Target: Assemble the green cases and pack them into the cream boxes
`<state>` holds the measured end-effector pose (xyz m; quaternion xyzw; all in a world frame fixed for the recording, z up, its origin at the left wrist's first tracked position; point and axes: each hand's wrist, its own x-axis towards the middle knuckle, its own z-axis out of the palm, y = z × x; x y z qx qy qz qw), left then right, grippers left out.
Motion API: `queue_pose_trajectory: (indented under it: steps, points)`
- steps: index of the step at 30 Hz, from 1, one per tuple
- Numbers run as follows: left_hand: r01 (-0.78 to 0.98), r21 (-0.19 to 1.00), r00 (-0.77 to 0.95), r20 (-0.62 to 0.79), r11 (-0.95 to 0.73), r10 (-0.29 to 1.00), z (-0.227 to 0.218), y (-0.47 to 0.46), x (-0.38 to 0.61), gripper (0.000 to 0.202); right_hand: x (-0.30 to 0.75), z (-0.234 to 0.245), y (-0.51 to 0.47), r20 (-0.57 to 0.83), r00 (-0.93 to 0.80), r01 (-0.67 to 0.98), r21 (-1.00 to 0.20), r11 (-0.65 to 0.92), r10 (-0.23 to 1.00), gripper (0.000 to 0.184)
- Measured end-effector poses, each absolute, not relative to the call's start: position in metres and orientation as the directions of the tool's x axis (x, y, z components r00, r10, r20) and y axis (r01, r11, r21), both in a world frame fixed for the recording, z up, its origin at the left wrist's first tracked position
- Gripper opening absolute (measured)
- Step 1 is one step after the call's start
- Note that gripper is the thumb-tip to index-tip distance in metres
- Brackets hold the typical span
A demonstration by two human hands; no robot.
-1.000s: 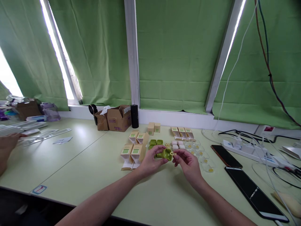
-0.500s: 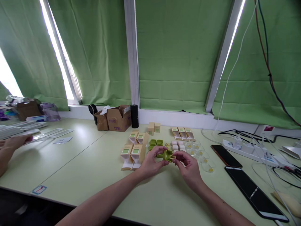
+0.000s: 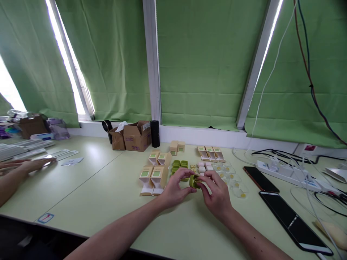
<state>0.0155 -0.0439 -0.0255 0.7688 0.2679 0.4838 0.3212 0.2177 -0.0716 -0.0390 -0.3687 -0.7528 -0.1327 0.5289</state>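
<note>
A small green square case (image 3: 193,182), its open side turned right, is pinched between the thumb and fingers of my left hand (image 3: 174,188). My right hand (image 3: 218,195) is closed at that opening, its fingertips on a small pale yellow piece (image 3: 198,180) at the rim; part of the piece is hidden. Behind my hands, more green cases (image 3: 180,163) stand in rows. Beside them lie small yellow pieces (image 3: 192,167), white-pink blocks (image 3: 205,165) and clear round-edged packs (image 3: 240,190) with yellow dots. Open cardboard boxes (image 3: 152,177) with green windows stand left.
Further back are small closed boxes (image 3: 177,147), window boxes (image 3: 210,153), a brown carton (image 3: 137,135) and a black cylinder (image 3: 155,133). Two phones (image 3: 294,220) and a power strip (image 3: 287,176) with cables lie right. Another person's hand (image 3: 32,166) touches white strips at left.
The green case has turned in my left hand, and my right fingers have moved in closer with the yellow piece against its opening. The other person's hand has reached further right.
</note>
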Motion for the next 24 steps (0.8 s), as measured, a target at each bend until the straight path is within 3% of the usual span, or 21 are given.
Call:
queue_pose_trajectory:
  steps: [9, 24]
  points:
    - [0.119, 0.722, 0.397, 0.595, -0.682, 0.699, -0.0250, -0.0441, 0.0152, 0.046, 0.2160, -0.0374, -0.0720, 0.895, -0.246, 0.731, -0.081, 0.678, 0.373, 0.014]
    - [0.129, 0.716, 0.407, 0.592, -0.686, 0.695, -0.0263, -0.0432, 0.0139, 0.048, 0.2137, -0.0324, -0.0735, 0.889, -0.282, 0.728, -0.047, 0.684, 0.361, 0.016]
